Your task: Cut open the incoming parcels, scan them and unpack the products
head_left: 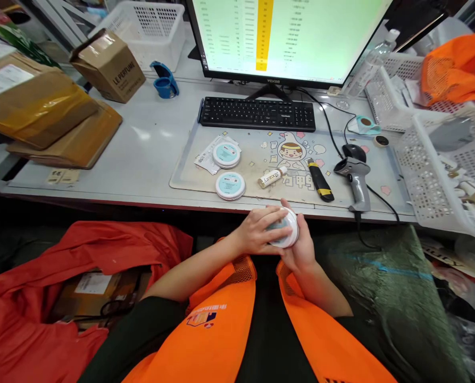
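Both hands hold one round white jar with a pale teal lid, just below the desk's front edge. My left hand covers its top and left side. My right hand cups it from underneath and the right. Two matching round jars lie on the desk mat ahead, the farther one resting on paper slips. A small cream tube lies beside them.
A black-and-yellow box cutter, a grey barcode scanner, a mouse, a keyboard and a monitor stand ahead. White baskets sit right, cardboard parcels left, a red sack at lower left.
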The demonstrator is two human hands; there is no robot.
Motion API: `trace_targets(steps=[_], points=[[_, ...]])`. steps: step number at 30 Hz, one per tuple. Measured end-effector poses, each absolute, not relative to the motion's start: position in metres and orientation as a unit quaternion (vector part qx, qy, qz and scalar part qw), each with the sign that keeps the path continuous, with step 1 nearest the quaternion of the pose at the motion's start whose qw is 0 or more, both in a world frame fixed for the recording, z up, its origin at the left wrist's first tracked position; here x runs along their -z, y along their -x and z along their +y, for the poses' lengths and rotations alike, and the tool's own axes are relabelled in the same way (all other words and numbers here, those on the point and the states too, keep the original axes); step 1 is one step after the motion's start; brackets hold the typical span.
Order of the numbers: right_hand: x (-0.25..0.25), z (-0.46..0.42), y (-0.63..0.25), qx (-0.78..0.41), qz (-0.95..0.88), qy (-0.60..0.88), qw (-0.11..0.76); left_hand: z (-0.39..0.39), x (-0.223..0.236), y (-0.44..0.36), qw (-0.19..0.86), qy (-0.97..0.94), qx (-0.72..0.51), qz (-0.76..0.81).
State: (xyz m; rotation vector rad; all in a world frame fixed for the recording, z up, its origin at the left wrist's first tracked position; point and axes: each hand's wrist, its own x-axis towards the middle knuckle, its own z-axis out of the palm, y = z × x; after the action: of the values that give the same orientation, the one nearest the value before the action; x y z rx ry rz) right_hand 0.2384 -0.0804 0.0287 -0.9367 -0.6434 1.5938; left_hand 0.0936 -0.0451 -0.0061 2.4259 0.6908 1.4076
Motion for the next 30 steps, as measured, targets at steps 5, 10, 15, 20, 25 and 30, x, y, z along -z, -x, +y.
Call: trace_targets(steps=[5, 10, 15, 20, 25, 30], points=[[-0.022, -0.079, -0.24, -0.605, -0.316, 0.386, 0.62, -0.052, -0.014, -0.105, 0.249, -0.782, -0.504, 0.268], [-0.009, -0.09, -0.237, -0.564, -0.413, 0.415, 0.582, -0.066, 0.006, -0.137, 0.17, -0.724, -0.585, 0.323], [-0.019, -0.059, -0.265, -0.467, -0.558, 0.443, 0.524, -0.04, 0.0, -0.102, 0.231, -0.772, -0.505, 0.308], [-0.025, 0.005, -0.308, -0.133, -0.699, 0.562, 0.422, 0.048, -0.042, -0.029, 0.157, -0.735, -0.329, 0.572], [-0.01, 0.043, -0.311, -0.039, -0.704, 0.643, 0.298, 0.134, -0.057, 0.002, 0.108, -0.709, -0.087, 0.692], [-0.026, 0.019, -0.289, -0.034, -0.707, 0.585, 0.397, 0.116, -0.072, -0.002, 0.186, -0.689, -0.264, 0.649]])
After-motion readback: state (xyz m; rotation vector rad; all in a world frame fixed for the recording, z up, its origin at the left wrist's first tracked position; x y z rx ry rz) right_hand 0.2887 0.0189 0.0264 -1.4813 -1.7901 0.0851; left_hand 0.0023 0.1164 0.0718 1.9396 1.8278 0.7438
